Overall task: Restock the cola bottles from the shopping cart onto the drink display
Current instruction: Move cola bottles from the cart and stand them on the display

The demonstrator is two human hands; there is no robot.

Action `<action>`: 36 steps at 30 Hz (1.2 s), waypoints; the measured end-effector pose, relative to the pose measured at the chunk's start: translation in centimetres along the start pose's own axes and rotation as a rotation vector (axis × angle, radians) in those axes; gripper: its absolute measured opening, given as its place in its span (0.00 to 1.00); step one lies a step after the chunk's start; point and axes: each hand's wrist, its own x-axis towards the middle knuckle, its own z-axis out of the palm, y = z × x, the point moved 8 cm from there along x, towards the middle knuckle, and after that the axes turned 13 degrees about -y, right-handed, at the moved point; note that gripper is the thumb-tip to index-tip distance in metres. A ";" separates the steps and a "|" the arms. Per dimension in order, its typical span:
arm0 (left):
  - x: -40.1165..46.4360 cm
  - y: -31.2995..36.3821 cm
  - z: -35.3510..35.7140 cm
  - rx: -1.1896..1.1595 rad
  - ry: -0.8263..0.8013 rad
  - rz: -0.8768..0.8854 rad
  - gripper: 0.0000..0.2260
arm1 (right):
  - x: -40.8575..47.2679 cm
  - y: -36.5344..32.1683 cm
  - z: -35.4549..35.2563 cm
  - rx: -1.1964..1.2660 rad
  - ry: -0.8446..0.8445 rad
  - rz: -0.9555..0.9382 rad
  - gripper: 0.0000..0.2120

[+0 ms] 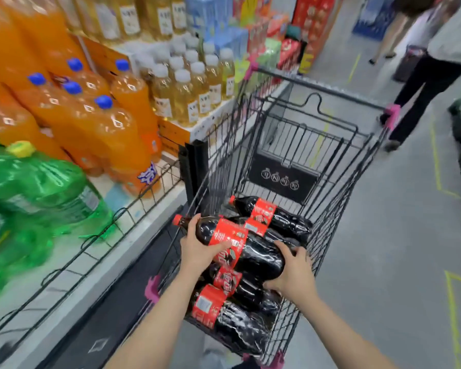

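Wire walls of the shopping cart close in on all sides, and its far half is bare, so open room remains there above the black mesh floor. Near the person, dark cola bottles with red labels lie on their sides in a pile, their plastic glossy and ribbed. The top cola bottle lies across the pile, red cap pointing left. The left hand curls around its neck end and label, fingers closed on it. The right hand cups its round base, fingers spread and wrapped on the plastic. Another bottle lies just behind.

On the left, the drink display has a low wire rail along its pale edge, touching the cart's side. Orange soda bottles with blue caps stand on it, green bottles nearer, blurred. Grey floor with yellow lines runs on the right, where 1 person walks away.
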 end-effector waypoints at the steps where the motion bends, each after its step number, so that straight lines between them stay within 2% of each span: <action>1: -1.1 0.2 -0.4 -0.009 0.020 0.014 0.49 | -0.5 -0.4 -0.1 -0.006 0.003 -0.027 0.50; 8: -9.6 -1.7 -4.0 -0.030 0.235 0.017 0.51 | -5.0 -3.8 1.2 -0.058 -0.018 -0.223 0.52; 11: -13.7 -2.4 -5.6 -0.055 0.303 0.035 0.41 | -7.2 -5.5 2.1 -0.078 -0.033 -0.296 0.52; 13: -16.6 -3.0 -6.5 -0.076 0.349 0.045 0.39 | -8.7 -6.8 2.9 -0.101 -0.043 -0.330 0.52; 16: -20.8 -4.2 -8.4 -0.110 0.421 0.047 0.51 | -11.4 -9.0 4.0 -0.120 -0.048 -0.399 0.50; 17: -21.9 -5.0 -9.1 -0.118 0.439 0.048 0.52 | -12.3 -9.8 4.5 -0.125 -0.051 -0.425 0.49; 26: -33.8 -9.5 -15.8 -0.156 0.621 0.107 0.50 | -20.2 -17.5 10.9 -0.163 -0.088 -0.593 0.44; 30: -39.5 -12.6 -20.0 -0.130 0.695 0.058 0.47 | -24.2 -21.2 15.4 -0.164 -0.120 -0.645 0.45; 36: -48.4 -17.7 -27.0 -0.115 0.738 0.023 0.53 | -31.4 -27.3 23.2 -0.136 -0.180 -0.703 0.46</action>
